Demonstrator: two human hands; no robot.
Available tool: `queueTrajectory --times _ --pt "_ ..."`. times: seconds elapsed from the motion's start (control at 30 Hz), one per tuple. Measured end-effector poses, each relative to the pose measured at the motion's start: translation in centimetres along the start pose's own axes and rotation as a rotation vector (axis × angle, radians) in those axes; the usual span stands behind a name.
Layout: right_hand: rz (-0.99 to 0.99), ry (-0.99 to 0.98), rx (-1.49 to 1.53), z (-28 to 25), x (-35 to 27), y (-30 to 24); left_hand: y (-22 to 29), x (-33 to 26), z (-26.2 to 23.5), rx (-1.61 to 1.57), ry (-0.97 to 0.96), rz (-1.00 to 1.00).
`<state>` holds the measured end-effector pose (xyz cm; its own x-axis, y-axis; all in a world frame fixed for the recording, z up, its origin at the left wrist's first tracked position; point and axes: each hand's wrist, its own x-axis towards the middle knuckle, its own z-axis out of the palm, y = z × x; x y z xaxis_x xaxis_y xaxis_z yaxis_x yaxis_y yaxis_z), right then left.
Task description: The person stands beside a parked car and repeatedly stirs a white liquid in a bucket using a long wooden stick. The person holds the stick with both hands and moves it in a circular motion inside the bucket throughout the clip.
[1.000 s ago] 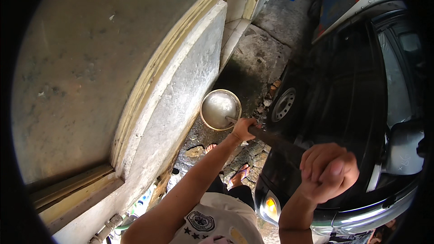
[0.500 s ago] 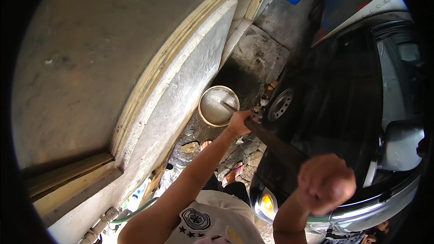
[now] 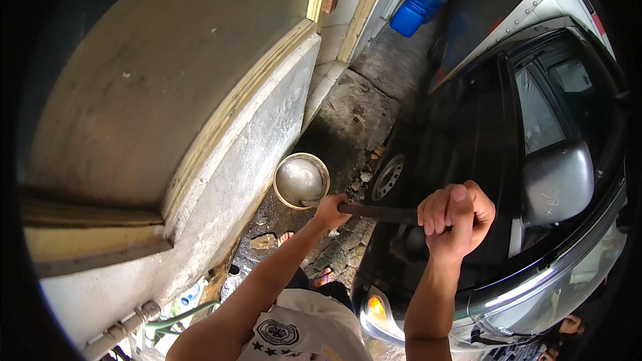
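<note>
Since 0.5 s ago: right hand [image 3: 455, 217] lower and further left, now clamped round dark handle [image 3: 381, 212] w/ thumb up; before, just a raised fist off to the right. Left hand [image 3: 331, 209] as before, gripping same handle nearer the bowl end. Metal bowl [image 3: 301, 180] of the long scoop just beyond left hand, up-left of it, mouth toward camera, grey liquid inside; held over wet concrete ground [image 3: 348, 120], between grey wall [image 3: 227, 180] and black car [image 3: 481, 154]. Counted: 2 hands, 1 scoop, 1 car, 1 car wheel [image 3: 388, 177], 1 blue container [image 3: 416, 8] far back, 1 pipe [image 3: 124, 326] low on wall.
</note>
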<state>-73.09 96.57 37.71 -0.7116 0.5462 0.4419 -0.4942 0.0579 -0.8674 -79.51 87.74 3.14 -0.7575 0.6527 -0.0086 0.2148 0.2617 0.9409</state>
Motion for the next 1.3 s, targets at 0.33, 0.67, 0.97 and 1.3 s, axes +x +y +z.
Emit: queueTrajectory --times 0.33,0.67,0.97,1.3 --pt "-0.129 -0.079 0.076 -4.1 -9.5 0.4 0.2 -6.7 0.4 0.114 -0.292 0.186" --pt "-0.114 -0.088 0.017 -10.2 -27.5 -3.1 -4.4 -15.9 6.5 0.337 -0.43 0.256" --pt "0.054 0.056 0.072 -7.2 -7.6 -7.2 5.1 -6.4 2.0 0.396 -0.286 0.308" --pt "0.0 0.003 -0.006 -3.5 -8.2 2.6 -2.6 -4.1 -0.1 0.315 -0.367 0.176"
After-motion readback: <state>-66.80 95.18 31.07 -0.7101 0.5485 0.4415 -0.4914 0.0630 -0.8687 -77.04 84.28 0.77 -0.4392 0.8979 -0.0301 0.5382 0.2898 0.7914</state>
